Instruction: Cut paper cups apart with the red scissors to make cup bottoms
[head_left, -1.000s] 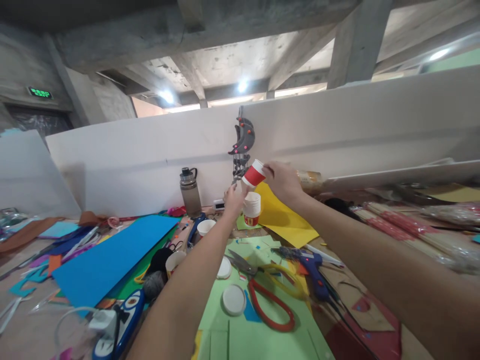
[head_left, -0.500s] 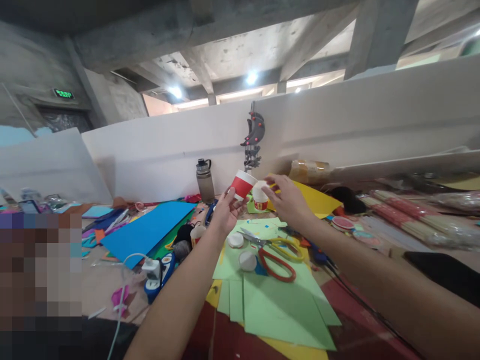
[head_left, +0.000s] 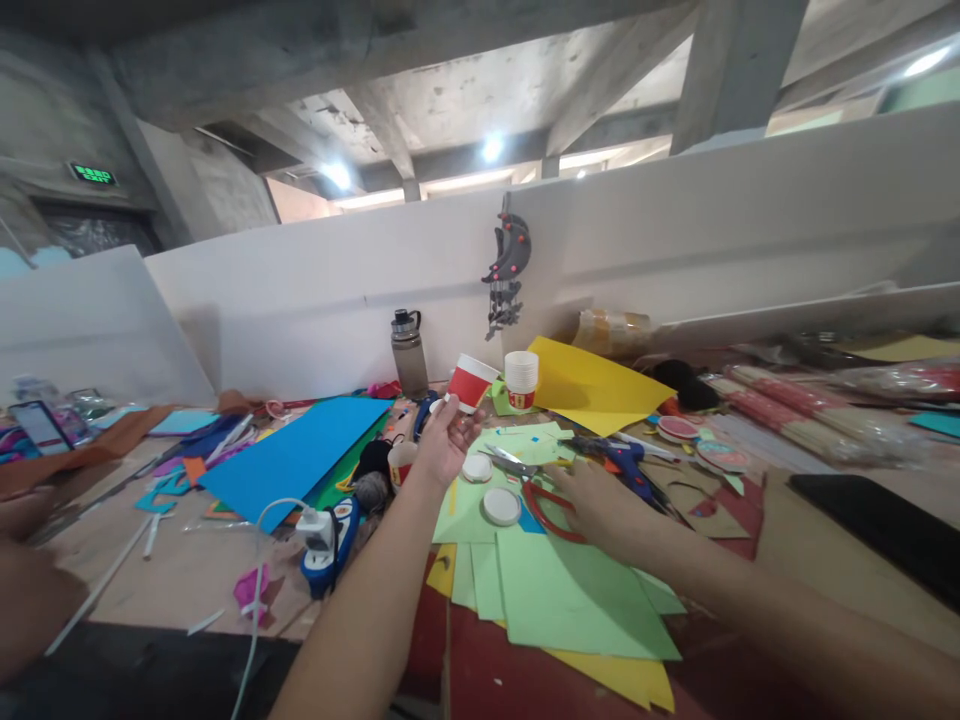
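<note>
Rough concrete ceiling (head_left: 465,110), tapered paper cup (head_left: 471,383) (red-banded), in left grip (head_left: 445,445)

Bright spots up top! White lamps (head_left: 492,148) glare at upper centre, bleeding into soft halos, while the concrete ceiling (head_left: 247,75) sinks into gloom at upper left. There, the exit sign (head_left: 93,174) glows green, its lettering fuzzy. Across the middle, the white board (head_left: 322,300) catches flat, even light, greying toward the right. Down below, a soft shadow falls over the green paper (head_left: 585,610); the right hand (head_left: 592,505) looks slightly smeared. And the wide lens stretches both forearms (head_left: 367,580) toward the bottom corners!
</note>
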